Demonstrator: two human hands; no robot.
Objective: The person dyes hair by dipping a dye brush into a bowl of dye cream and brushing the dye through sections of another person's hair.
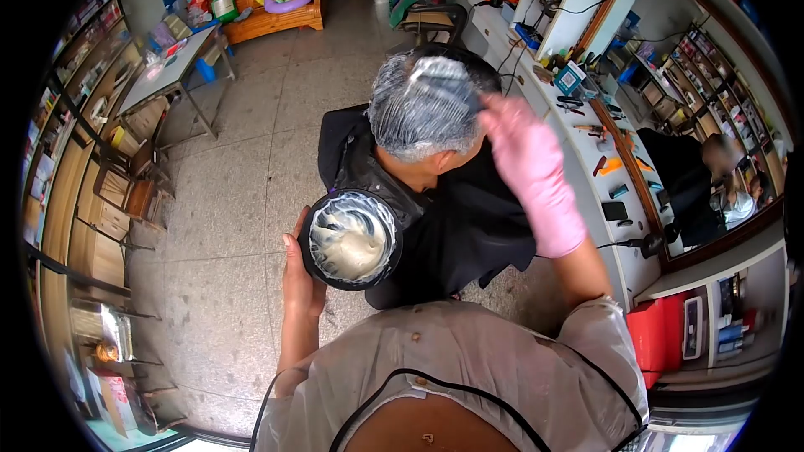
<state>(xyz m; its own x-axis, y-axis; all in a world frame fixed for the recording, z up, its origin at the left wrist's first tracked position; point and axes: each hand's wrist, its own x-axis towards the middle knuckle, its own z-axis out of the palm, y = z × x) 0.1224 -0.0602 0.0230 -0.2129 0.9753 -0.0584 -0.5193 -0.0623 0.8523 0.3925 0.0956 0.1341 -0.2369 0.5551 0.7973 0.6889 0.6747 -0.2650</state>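
My bare left hand [300,278] is closed round the side of a black mixing bowl [395,261], keeping it tilted towards me. Thick white cream [356,244] fills the bowl's bottom and smears its inner wall. In front of me sits a person in a black cape [456,243], whose hair [419,113] is coated with white cream in fine streaks. My right hand [523,151], in a pink glove, is at the right side of that head. Its fingers are closed on what looks like a tint brush [442,74], blurred and cream-covered over the hair.
To the right runs a white counter [599,192] with combs, a phone and clippers below a framed mirror [712,125]. A black chair [435,21] stands ahead. Shelves [63,176], wooden chairs [134,192] and a table [172,67] line the left; a wooden bench [272,21] is behind.
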